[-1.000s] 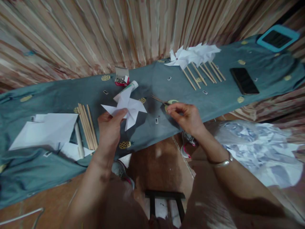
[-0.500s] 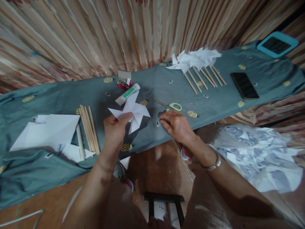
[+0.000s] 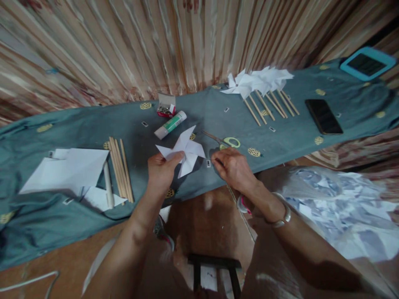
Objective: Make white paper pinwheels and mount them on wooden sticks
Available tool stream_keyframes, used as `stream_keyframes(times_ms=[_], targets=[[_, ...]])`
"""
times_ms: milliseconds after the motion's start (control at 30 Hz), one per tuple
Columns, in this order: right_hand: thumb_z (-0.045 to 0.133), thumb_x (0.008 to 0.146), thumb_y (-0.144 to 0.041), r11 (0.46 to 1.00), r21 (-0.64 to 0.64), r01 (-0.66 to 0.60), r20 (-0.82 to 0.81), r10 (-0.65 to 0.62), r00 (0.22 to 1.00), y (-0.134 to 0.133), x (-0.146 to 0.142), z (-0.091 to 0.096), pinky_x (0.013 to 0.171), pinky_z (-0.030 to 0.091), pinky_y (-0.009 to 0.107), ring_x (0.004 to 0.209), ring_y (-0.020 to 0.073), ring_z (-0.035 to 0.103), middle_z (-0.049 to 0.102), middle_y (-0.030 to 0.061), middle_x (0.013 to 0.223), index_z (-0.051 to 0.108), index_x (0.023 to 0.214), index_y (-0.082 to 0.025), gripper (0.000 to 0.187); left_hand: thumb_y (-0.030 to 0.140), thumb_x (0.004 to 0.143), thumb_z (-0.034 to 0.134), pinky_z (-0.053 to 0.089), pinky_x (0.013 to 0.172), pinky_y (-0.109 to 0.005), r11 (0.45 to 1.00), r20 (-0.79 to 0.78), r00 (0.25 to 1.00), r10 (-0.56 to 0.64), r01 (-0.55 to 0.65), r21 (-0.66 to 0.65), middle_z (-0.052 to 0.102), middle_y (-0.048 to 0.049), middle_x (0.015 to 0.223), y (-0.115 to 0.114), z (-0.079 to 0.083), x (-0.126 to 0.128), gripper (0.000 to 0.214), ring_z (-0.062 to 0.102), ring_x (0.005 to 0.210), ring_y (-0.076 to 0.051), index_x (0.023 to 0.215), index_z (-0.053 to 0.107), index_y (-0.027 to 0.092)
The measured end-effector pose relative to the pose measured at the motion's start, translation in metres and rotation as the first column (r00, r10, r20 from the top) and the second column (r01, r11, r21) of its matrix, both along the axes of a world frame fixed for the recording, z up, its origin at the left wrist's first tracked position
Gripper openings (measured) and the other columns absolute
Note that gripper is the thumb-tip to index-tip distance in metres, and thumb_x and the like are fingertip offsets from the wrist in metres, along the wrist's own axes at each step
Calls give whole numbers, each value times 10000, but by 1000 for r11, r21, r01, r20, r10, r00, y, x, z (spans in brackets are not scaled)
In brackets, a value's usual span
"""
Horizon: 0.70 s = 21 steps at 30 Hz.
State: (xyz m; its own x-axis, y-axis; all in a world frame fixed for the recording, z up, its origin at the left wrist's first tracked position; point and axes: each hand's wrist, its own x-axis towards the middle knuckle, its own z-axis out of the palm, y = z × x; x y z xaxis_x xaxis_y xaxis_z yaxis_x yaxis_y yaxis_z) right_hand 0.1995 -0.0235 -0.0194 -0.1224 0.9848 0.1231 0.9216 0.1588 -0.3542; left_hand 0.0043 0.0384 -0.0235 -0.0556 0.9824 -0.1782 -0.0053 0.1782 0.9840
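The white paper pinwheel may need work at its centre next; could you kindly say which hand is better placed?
Probably the right hand, which is close beside the white paper pinwheel without touching it; whether it holds anything is unclear. The left hand is occupied gripping the pinwheel.

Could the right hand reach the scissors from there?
Likely yes: the right hand is close beside the scissors, with nothing visible in between, though it looks pinched and may need opening.

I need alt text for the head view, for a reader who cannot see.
A left hand holds a white folded-paper pinwheel above a teal cloth; the right hand is near green-handled metal scissors. White paper pinwheels on slim wooden sticks lie beyond, to the right.
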Motion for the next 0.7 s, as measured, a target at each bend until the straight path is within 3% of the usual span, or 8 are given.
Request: stream_keyframes(times_ms=[200, 300, 367, 500, 700], targets=[[513, 879, -165, 994, 38, 98, -234, -87, 968, -3, 4, 3, 790, 459, 343, 791, 216, 623, 695, 68, 790, 668, 781, -197, 186, 323, 561, 800, 474, 597, -255, 1000, 36, 999, -29, 29, -4, 693, 21, 623, -5, 0, 4, 181, 590, 576, -139, 643, 730, 178], [580, 871, -206, 980, 51, 193, -512, -140, 848, -7, 3, 13, 808, 480, 348, 810, 201, 643, 698, 34, 810, 673, 797, -216, 119, 325, 560, 803, 475, 588, -252, 999, 47, 998, -43, 43, 10, 693, 17, 621, -8, 2, 7, 187, 593, 572, -136, 644, 730, 174], [638, 856, -249, 978, 66, 198, -660, -106, 744, -11, -2, 20, 916, 482, 386, 931, 209, 660, 716, 35, 939, 687, 808, -234, 70, 328, 561, 806, 469, 565, -247, 998, 50, 997, -59, 58, 25, 694, 15, 625, -11, 5, 10, 194, 592, 565, -135, 651, 734, 172], [696, 813, -241, 982, 93, 165, -682, -58, 729, -16, -14, 29, 1121, 358, 482, 1284, 251, 529, 603, 41, 1336, 713, 804, -256, 24, 327, 588, 796, 466, 547, -243, 993, 65, 991, -113, 111, 24, 697, 11, 624, -18, 9, 16, 180, 590, 554, -132, 653, 736, 170], [673, 826, -233, 975, 94, 202, -662, -91, 744, -12, -4, 22, 1126, 355, 505, 1276, 271, 545, 606, 81, 1329, 708, 812, -225, 39, 301, 596, 813, 476, 581, -235, 997, 150, 986, -76, 80, -20, 694, 18, 619, -15, -2, 15, 182, 597, 560, -119, 663, 727, 155]])
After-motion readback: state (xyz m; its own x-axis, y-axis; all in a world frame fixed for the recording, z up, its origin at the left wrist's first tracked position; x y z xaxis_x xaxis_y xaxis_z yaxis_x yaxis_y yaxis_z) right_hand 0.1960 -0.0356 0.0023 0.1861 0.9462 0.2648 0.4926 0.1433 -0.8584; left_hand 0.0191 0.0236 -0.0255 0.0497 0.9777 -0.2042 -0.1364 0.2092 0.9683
